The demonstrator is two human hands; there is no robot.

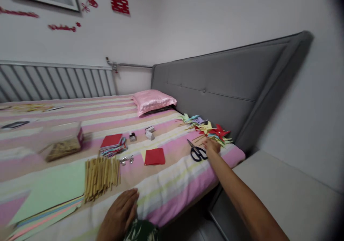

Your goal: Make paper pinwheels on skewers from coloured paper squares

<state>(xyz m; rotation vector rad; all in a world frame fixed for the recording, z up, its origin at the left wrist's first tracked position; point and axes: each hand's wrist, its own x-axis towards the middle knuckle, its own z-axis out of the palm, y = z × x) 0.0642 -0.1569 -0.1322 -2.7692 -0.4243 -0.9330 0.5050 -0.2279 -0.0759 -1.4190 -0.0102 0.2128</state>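
Observation:
My right hand (pixel 213 146) reaches to the far right of the bed, at a row of colourful paper pinwheels (pixel 206 127) on sticks. Its fingers are bent at the near end of the row; what they hold, if anything, is hidden. Just left of it lie black-handled scissors (pixel 197 152), blades partly apart. At the bed's near edge my left hand (pixel 120 212) rests with fingers stretched out, holding nothing. Beyond it are a bundle of short wooden sticks (pixel 100 176) and a stack of red paper squares (pixel 155 156).
A clear plastic box (pixel 64 140) holds more sticks. Beside it sit a pile of coloured squares (pixel 113 143), small metal clips (pixel 127 160) and small boxes (pixel 149 133). Large coloured sheets (pixel 56 187) lie front left. The grey headboard (pixel 212 78) borders the right, near a pink pillow (pixel 154 100).

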